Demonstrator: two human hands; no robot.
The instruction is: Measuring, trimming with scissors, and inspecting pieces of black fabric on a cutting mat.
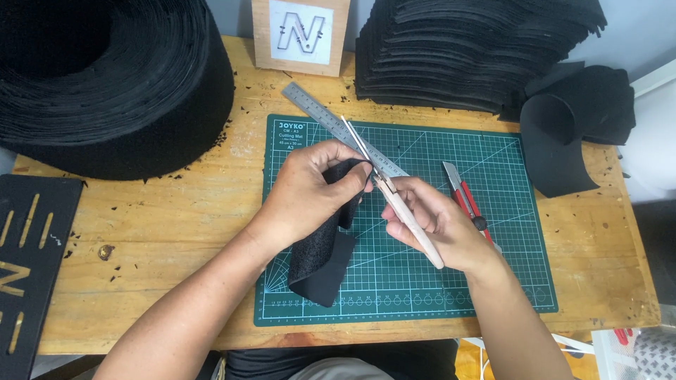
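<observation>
My left hand [310,188] grips a strip of black foam sheet [320,264] that hangs down onto the green cutting mat [429,281]. My right hand [440,222] holds a pair of scissors [391,193] with pale handles, blades pointing up and left, their edge at the top of the foam strip by my left fingers. A steel ruler [320,112] lies diagonally across the mat's upper left, just behind the scissor blades. A red utility knife [465,197] rests on the mat right of my right hand.
A big roll of black foam [105,84] fills the back left of the wooden table [176,232]. Stacked black foam pieces [465,49] and curled offcuts [577,127] sit at the back right. A wooden letter plaque [301,32] stands behind; a black slotted panel [28,260] lies left.
</observation>
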